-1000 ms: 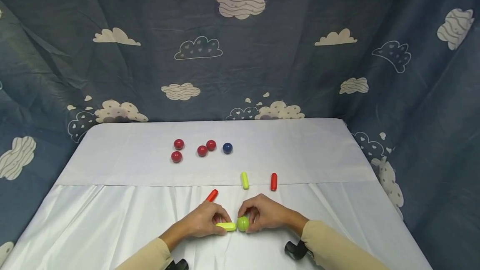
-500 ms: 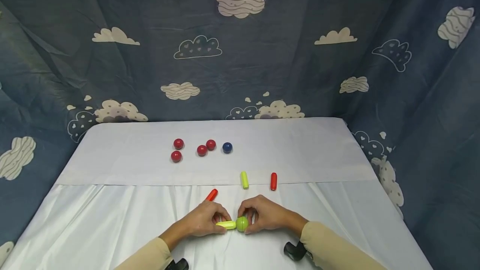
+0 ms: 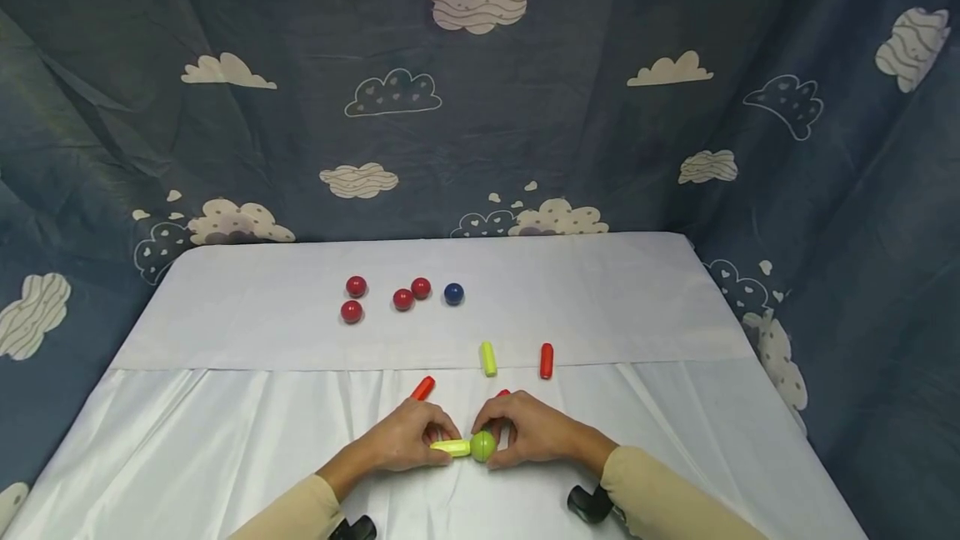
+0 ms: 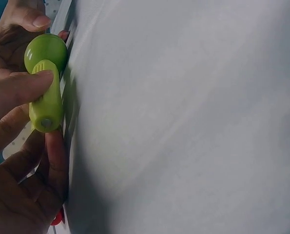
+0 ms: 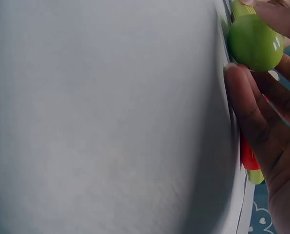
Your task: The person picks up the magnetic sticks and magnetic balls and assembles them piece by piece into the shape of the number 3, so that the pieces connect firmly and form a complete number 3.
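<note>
In the head view my left hand [image 3: 410, 437] pinches a yellow-green magnetic rod [image 3: 452, 447] between thumb and fingers, low over the white cloth. Held in the fingers of my right hand [image 3: 534, 432] is a green ball [image 3: 483, 446], meeting the rod's right end. The left wrist view shows my thumb lying along the ribbed rod [image 4: 46, 109], a small metal disc in its near end and the green ball [image 4: 45, 51] at its far end. My right fingertips sit around the ball [image 5: 256, 44] in the right wrist view.
A red rod [image 3: 423, 388] lies just behind my left hand, and another red rod [image 3: 503, 392] peeks out behind the right. Farther off lie a yellow-green rod [image 3: 489, 359] and a red rod [image 3: 547, 361]. Several red balls [image 3: 402, 299] and a blue ball [image 3: 453, 294] rest near the back.
My right hand has brought the green ball slightly left, closing the small gap to the rod's end. A red rod's tip now shows behind that hand. The left hand stays nearly still.
</note>
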`<act>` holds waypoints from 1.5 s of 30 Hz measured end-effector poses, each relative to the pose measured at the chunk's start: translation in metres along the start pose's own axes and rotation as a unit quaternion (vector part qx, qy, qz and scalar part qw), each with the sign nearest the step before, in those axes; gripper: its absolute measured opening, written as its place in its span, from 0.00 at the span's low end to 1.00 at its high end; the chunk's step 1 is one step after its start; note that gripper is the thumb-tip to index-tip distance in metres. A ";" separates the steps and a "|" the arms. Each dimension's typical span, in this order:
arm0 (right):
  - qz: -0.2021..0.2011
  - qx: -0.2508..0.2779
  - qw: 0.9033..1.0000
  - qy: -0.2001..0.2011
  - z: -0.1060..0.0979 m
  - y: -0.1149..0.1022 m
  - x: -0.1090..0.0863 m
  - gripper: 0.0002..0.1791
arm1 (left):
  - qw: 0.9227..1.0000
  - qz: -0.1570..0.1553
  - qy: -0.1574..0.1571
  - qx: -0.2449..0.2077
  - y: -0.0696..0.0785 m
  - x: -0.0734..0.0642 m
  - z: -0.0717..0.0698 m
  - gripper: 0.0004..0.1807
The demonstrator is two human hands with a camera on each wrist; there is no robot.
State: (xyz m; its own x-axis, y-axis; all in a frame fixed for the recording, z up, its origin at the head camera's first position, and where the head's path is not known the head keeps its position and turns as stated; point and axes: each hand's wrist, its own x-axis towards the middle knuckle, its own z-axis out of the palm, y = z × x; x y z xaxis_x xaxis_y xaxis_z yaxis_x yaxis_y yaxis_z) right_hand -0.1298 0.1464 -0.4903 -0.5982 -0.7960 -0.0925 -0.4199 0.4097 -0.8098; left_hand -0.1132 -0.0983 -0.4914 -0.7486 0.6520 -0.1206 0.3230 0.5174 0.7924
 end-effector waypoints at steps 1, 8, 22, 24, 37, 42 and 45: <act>0.002 -0.002 1.000 0.003 0.000 0.000 0.000 0.17 | 1.000 -0.001 0.000 0.000 0.000 0.000 0.000 0.10; -0.001 -0.015 1.000 0.021 0.003 -0.001 0.000 0.16 | 1.000 -0.003 0.000 0.006 0.000 0.001 -0.001 0.10; 0.023 0.015 0.999 0.025 0.005 0.000 0.000 0.16 | 1.000 0.002 -0.005 0.018 0.002 -0.001 -0.002 0.10; 0.021 0.019 0.999 0.028 0.005 0.001 0.000 0.15 | 1.000 0.002 -0.005 0.022 0.002 -0.002 -0.003 0.10; 0.016 0.032 0.999 0.025 0.005 0.000 -0.003 0.15 | 0.995 -0.021 0.095 0.027 -0.009 -0.020 -0.053 0.11; 0.012 0.036 0.999 0.028 0.004 -0.001 -0.005 0.16 | 0.970 -0.088 0.223 0.029 -0.035 -0.022 -0.089 0.13; 0.009 0.044 0.999 0.026 0.005 -0.001 -0.004 0.16 | 0.950 -0.130 0.282 0.032 -0.052 -0.022 -0.106 0.16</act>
State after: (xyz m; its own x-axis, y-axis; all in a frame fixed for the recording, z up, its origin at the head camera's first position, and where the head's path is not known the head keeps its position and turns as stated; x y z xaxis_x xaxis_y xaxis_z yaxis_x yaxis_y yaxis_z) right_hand -0.1237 0.1466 -0.4925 -0.6400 -0.7643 -0.0789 -0.3487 0.3805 -0.8565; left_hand -0.1745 -0.1985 -0.4668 -0.9933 0.1054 0.0470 0.1055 0.6650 0.7394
